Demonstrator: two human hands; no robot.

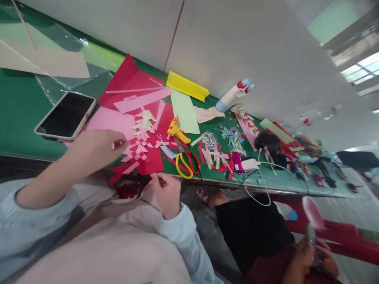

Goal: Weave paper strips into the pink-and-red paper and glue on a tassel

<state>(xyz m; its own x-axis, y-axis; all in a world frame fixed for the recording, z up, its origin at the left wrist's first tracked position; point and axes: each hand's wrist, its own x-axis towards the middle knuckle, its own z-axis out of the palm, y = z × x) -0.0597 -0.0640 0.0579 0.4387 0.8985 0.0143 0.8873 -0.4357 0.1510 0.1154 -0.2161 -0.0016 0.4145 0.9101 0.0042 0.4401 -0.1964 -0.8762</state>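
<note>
My left hand (96,146) is over the pink sheet, its fingers curled together beside a woven pink and red paper piece (140,148); whether it pinches anything is too small to tell. At the table's front edge, my right hand (167,193) has thumb and fingertips pressed together, and what they hold, if anything, cannot be made out. Between and beyond the hands lie red paper (154,161), light green cut strips (144,121), a small blue and white tassel (168,152), scissors with yellow and red handles (185,163) and a yellow glue gun (178,132).
A phone (66,115) lies at the left, near clear plastic wrapping. Behind are a yellow holder (188,86) and a white bottle (233,95). Cables and a purple and white plug (245,163) sit to the right. Another person sits at the right, holding a phone.
</note>
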